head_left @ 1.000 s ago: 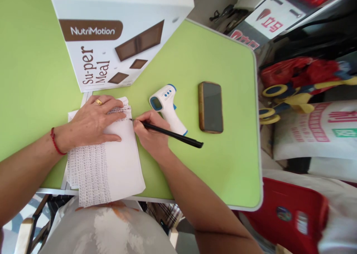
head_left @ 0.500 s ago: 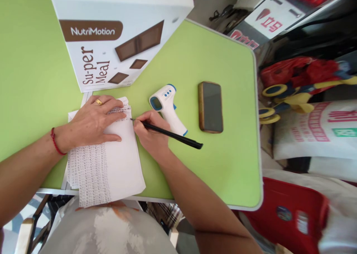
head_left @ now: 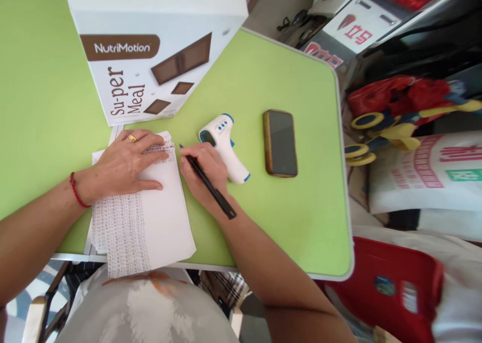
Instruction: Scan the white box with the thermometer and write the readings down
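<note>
My left hand (head_left: 131, 164) lies flat with fingers spread on a stack of paper sheets (head_left: 165, 222), whose left part is covered in dense handwritten rows. Between the fingers of my right hand (head_left: 205, 175) is a black pen (head_left: 213, 190), its tip pointing up and left, just off the right edge of the paper. Right beside that hand lies a white and blue infrared thermometer (head_left: 229, 154), partly hidden by my fingers. The right part of the top sheet is blank.
A large white NutriMotion box (head_left: 131, 77) stands behind the paper on the green table (head_left: 301, 222). A phone (head_left: 281, 143) in a brown case lies farther right. Past the table's edge are a red chair (head_left: 384, 282), a white sack (head_left: 414, 177) and a red bag (head_left: 399, 97).
The pen has swung steeper in my right hand, and its tip has moved slightly up, from the paper's edge to just beside it. My left hand stays in place; the view has shifted slightly.
</note>
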{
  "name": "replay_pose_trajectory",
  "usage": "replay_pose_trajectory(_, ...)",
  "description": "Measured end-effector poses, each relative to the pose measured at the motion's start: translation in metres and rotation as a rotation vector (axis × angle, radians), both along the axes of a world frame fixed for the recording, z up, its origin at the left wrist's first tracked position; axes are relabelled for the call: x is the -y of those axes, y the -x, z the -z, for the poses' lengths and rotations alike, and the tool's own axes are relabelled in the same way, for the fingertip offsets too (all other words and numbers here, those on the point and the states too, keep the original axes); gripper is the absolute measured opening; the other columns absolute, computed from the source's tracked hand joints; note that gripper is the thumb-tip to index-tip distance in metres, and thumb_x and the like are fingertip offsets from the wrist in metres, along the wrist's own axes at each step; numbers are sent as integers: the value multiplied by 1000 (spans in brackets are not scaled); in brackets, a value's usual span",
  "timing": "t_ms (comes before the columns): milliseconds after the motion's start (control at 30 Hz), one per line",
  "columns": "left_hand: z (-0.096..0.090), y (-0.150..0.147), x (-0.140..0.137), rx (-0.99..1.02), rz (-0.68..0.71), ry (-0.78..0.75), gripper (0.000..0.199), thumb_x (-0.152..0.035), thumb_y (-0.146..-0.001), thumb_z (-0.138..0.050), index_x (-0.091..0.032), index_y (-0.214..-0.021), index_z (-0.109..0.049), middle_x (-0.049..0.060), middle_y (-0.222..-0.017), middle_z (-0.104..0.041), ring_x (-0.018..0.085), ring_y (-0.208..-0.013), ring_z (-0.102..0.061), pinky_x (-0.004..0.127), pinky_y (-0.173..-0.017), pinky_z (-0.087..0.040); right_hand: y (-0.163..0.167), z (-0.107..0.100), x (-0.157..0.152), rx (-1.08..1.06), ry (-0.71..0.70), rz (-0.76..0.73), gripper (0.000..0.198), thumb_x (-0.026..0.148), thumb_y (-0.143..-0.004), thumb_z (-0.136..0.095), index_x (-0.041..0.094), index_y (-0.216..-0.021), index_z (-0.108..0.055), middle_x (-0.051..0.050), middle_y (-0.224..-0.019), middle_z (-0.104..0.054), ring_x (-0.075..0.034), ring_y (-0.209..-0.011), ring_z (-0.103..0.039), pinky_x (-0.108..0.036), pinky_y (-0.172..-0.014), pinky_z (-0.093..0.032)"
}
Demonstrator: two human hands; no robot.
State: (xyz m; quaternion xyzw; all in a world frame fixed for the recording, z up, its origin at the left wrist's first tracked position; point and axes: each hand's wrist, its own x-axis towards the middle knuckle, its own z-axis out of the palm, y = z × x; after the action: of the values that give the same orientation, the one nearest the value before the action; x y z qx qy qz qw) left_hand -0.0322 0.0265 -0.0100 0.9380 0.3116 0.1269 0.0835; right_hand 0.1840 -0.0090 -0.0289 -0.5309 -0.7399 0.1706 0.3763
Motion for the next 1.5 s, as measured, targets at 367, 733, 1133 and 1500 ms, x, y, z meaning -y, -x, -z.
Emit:
replay_pose_trajectory(367, -1, 2, -1, 18, 0, 20, 54, -52, -83, -73, -17, -123, -65, 15, -134, -59, 35, -122, -53, 50, -102, -41, -28, -13, -7, 635, 107, -129, 42, 5, -89, -34, 20, -115, -64, -12, -107, -63, -25, -97, -57, -36, -77, -49)
replay_pose_trajectory(733, -3, 5, -1, 18, 58, 29, 54, -53, -87, -69, -14, -124, -62, 16, -137, -58, 32, -124, -55, 47, -106, -42, -24, -26, -5, 591, 9, 36, 33, 17, -95, -39, 21, -109, -68, -12, -103, -68, -24, -94, -61, -36, -79, -48)
replay_pose_trajectory(1133, -19, 21, -10, -40, -31, 91, 64, -61, -68, -81, -21, -115, -67, 16, -130, -55, 40, -119, -50, 60, -101, -38, -40, -26, -14, 709, 348, 375, 48, 48, -86, -59, 13, -120, -56, -21, -119, -59, -35, -106, -53, -42, -75, -48)
replay_pose_trajectory(1500, -22, 34, -24, 435, -612, -135, 63, -72, -97, -31, -25, -139, -28, 7, -142, -34, 30, -133, -29, 54, -98, -41, -38, -27, -14, 696, 342, 366, 47, 47, -88, -56, 13, -120, -57, -21, -117, -61, -34, -105, -54, -37, -69, -47)
